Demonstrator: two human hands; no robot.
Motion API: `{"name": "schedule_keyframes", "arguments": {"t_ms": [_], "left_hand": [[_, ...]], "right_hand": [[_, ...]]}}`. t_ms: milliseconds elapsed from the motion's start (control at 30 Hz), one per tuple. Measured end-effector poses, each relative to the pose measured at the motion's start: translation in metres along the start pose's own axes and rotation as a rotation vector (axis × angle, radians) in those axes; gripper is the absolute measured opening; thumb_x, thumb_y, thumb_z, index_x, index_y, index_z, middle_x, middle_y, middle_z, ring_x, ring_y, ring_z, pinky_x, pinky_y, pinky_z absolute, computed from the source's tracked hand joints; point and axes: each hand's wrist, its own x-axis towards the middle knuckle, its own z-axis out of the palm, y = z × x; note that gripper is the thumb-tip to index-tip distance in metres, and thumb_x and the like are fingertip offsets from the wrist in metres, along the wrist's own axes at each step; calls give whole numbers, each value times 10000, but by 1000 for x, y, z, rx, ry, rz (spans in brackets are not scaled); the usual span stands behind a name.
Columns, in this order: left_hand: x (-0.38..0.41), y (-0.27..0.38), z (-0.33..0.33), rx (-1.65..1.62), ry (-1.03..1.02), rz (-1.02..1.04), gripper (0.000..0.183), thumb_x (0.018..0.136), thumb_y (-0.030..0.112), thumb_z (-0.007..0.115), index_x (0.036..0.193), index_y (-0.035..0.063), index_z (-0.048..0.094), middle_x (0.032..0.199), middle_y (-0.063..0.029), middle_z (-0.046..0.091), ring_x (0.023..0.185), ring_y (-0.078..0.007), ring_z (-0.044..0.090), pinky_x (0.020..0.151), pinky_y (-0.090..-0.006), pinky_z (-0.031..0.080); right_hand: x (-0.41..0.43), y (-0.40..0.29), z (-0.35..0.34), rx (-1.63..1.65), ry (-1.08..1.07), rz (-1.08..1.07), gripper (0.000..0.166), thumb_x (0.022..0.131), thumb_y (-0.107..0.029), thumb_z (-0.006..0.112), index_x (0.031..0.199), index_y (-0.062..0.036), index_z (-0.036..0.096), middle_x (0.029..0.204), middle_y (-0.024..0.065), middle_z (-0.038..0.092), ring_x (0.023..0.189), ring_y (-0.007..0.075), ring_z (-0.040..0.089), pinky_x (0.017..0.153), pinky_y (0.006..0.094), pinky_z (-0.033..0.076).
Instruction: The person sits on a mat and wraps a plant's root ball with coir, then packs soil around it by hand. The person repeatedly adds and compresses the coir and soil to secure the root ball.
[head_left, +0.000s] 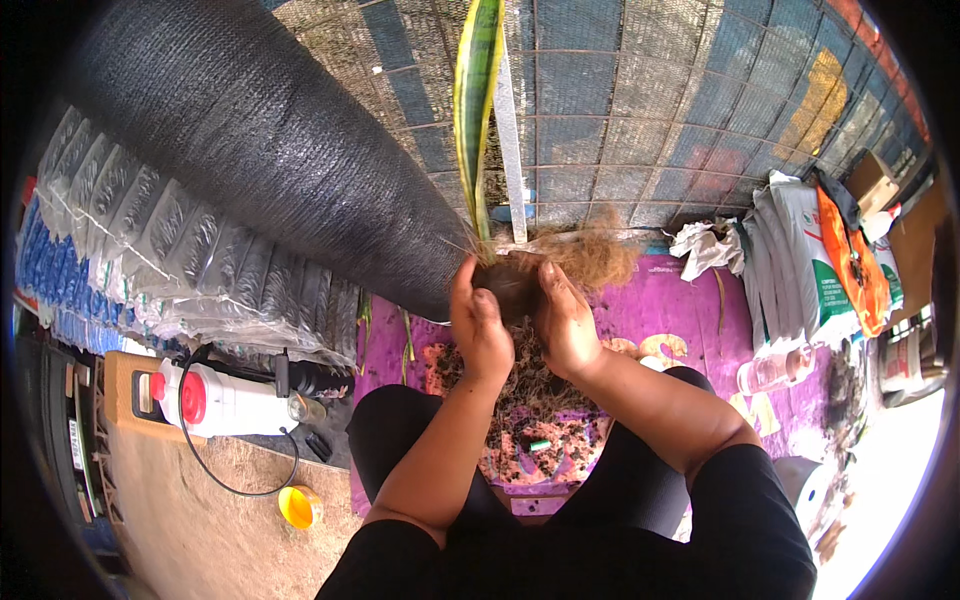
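Between my two hands is a dark, rounded root ball (507, 289), perhaps wrapped; its covering is too blurred to tell. A yellow-edged snake plant leaf (475, 112) rises upright from its top. My left hand (482, 322) cups the near left side, thumb up. My right hand (564, 319) presses the opposite side with its fingers behind the ball. Brown fibre (600, 255) lies in a tuft just beyond my right hand. Beneath my hands, loose roots and dark soil (525, 375) are spread over a purple printed sheet (675, 300).
A big roll of black shade netting (300, 150) slants in from the upper left, beside stacked plastic-wrapped packs (187, 240). A white and red sprayer tank (225, 397) and a yellow cup (300, 507) are at left. Filled sacks (795, 262) and a clear bottle (776, 370) stand or lie at right.
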Motion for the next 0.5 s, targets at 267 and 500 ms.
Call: {"name": "schedule_keyframes", "arguments": {"t_ms": [267, 500], "left_hand": [[-14, 1, 9, -63, -70, -9, 337, 930, 249, 423, 1137, -11, 482, 1097, -89, 525, 1011, -186, 495, 900, -321, 364], [-6, 1, 4, 107, -168, 60, 298, 942, 210, 359, 1103, -9, 482, 1095, -119, 534, 1028, -198, 496, 894, -331, 384]], "right_hand": [[-5, -4, 11, -99, -3, -62, 354, 927, -293, 456, 1116, 7, 469, 1042, 103, 525, 989, 157, 468, 873, 299, 380], [-2, 12, 0, -385, 44, -136, 349, 899, -249, 488, 1073, 53, 464, 955, 101, 568, 873, 142, 518, 753, 285, 437]]}}
